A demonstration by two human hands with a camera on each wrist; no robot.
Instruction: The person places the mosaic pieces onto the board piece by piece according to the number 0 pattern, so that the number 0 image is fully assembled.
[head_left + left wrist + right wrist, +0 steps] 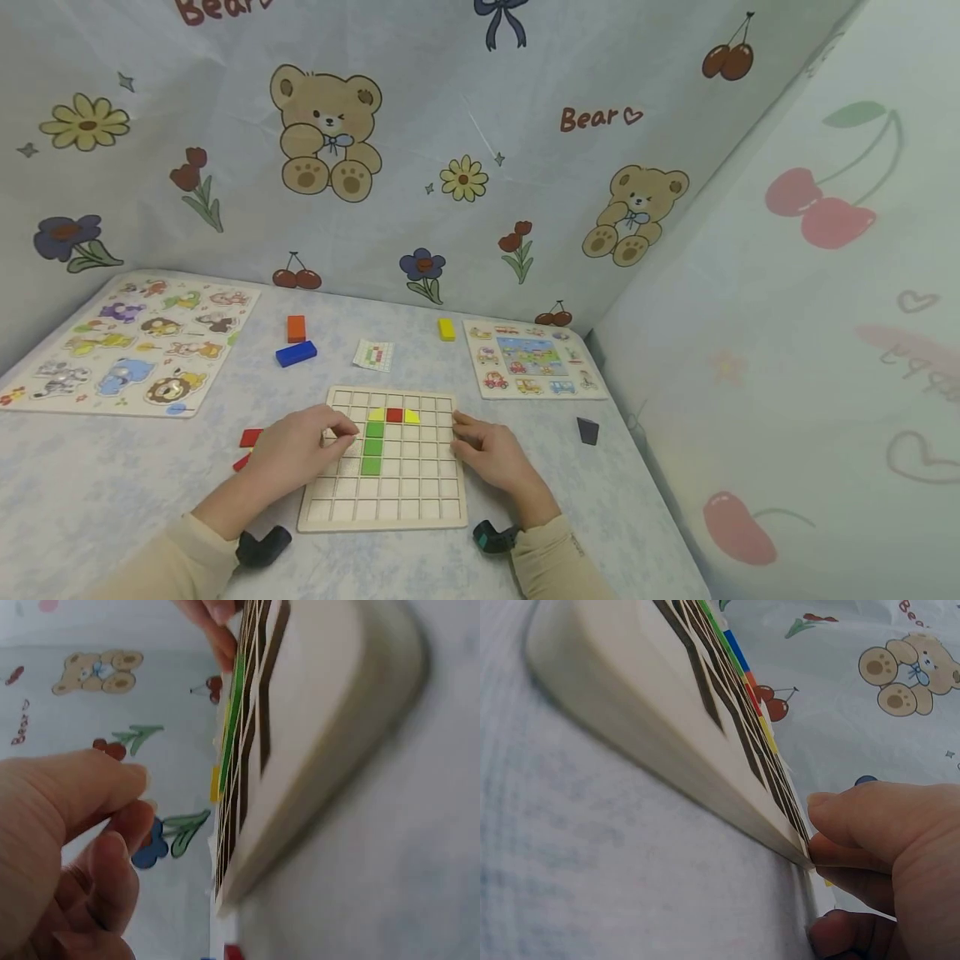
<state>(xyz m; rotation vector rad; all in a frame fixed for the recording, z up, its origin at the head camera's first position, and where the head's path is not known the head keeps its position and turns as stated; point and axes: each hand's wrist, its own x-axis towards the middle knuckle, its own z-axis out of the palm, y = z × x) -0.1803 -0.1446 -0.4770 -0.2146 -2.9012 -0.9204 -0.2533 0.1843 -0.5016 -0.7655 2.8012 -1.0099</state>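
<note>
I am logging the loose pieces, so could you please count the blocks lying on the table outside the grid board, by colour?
Orange block: 1
Blue block: 1
Yellow block: 1
Red blocks, partly hidden by the left hand: 2
Dark block: 1
Total: 6

A pale blue cloth printed with bears, flowers and cherries hangs as the back wall. A lighter sheet with cherries and hearts forms the right wall; the 2 meet in a corner. The table wears a mottled blue-white cover under even, soft light.
</note>
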